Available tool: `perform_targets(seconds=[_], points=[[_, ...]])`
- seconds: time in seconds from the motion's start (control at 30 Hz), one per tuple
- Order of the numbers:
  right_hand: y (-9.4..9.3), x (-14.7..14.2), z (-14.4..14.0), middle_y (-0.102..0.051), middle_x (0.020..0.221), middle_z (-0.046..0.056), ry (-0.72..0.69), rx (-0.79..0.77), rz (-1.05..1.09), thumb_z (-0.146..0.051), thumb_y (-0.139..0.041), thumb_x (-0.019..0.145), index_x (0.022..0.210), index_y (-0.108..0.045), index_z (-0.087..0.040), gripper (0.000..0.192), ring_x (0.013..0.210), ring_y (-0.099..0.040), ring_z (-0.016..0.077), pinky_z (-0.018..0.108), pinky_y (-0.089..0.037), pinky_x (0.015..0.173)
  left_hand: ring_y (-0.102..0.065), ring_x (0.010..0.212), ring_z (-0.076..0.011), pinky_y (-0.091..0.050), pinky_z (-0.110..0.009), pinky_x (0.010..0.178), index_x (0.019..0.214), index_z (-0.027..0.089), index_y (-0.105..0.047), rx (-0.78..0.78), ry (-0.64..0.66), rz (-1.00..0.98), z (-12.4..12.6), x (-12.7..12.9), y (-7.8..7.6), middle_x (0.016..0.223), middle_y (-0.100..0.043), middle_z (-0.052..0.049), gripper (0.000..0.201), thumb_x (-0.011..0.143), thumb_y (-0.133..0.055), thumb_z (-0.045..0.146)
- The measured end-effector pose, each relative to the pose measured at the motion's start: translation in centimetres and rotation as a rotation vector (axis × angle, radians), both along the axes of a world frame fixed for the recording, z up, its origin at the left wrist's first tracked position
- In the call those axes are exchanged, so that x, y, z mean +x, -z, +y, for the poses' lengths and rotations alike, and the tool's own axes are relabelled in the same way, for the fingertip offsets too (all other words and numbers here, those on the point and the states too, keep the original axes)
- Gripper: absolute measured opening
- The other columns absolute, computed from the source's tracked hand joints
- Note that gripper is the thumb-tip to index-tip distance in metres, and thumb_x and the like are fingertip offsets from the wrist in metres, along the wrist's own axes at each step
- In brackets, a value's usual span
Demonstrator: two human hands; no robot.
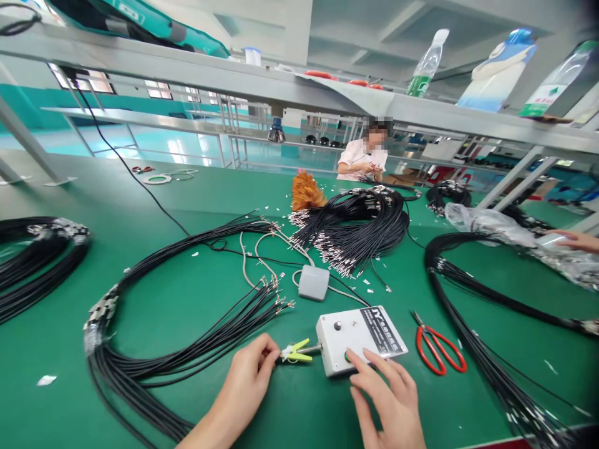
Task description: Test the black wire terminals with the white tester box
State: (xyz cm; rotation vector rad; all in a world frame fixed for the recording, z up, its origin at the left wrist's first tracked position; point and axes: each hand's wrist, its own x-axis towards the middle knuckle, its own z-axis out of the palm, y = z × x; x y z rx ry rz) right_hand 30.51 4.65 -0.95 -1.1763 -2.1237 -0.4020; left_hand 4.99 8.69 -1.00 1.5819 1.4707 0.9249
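My left hand [255, 374] is closed, its thumb and fingertips pinched at the left end of a yellow-green clip [296, 353]. What lies between those fingertips is hidden. The clip sits on the short metal shaft of a small white control box [349, 333] with a knob and a dark label. On the front edge of this box, a fingertip of my right hand [386, 396] touches a green button; its fingers are spread and hold nothing. Left of the box lies a bundle of black cables [196, 355] with stripped ends pointing towards it.
Red-handled pliers [440, 352] lie right of the box, and a grey square block [313, 282] behind it. A cable pile [365, 224], an orange fluffy thing [306, 191] and more coils [449, 268] surround these. Beyond sits a person [364, 159]; another hand [573, 241] shows at right.
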Motion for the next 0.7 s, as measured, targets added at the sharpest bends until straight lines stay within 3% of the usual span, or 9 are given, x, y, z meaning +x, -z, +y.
perform_targets(seconds=[0.2,0.47,0.6,0.7], points=[[1.4,-0.4,-0.1,-0.077,0.107,0.001,0.071,0.083,-0.007,-0.013,-0.058,0.087,0.092,-0.061,-0.025,0.013,0.101,-0.068,0.0282,0.048,-0.032,0.099,-0.049,0.056,-0.0175,-0.035,-0.026,0.056,0.067,0.021,-0.056,-0.029,-0.030,0.004,-0.4,-1.1,-0.2,0.060,-0.055,0.002,0.020,0.083,-0.051,0.032],[2.0,-0.6,-0.1,-0.077,0.106,0.004,0.038,0.090,0.111,-0.013,-0.059,0.087,0.096,-0.061,-0.024,0.015,0.102,-0.069,0.0285,0.048,-0.037,0.098,-0.050,0.056,-0.0146,-0.039,-0.024,0.052,0.074,0.019,-0.054,-0.099,-0.064,-0.122,-0.3,-2.6,-0.6,0.063,-0.054,0.002,0.023,0.083,-0.053,0.040],[2.8,-2.2,-0.6,-0.078,0.104,0.003,-0.111,0.112,0.119,-0.008,-0.059,0.084,0.094,-0.062,-0.024,0.020,0.095,-0.073,0.0223,0.040,-0.046,0.094,-0.045,0.046,-0.0110,-0.038,-0.022,0.042,0.087,0.018,-0.055,-0.193,-0.011,-0.193,-0.2,-2.7,-0.4,0.063,-0.049,0.005,0.028,0.075,-0.059,0.043],[3.5,-3.5,-0.7,-0.078,0.100,0.002,-0.250,0.114,0.101,-0.009,-0.056,0.085,0.091,-0.061,-0.023,0.017,0.089,-0.075,0.0185,0.032,-0.054,0.084,-0.050,0.049,-0.0129,-0.043,-0.024,0.047,0.080,0.019,-0.056,-0.247,0.058,-0.122,-0.7,-3.3,-0.6,0.061,-0.048,0.006,0.019,0.069,-0.062,0.034]])
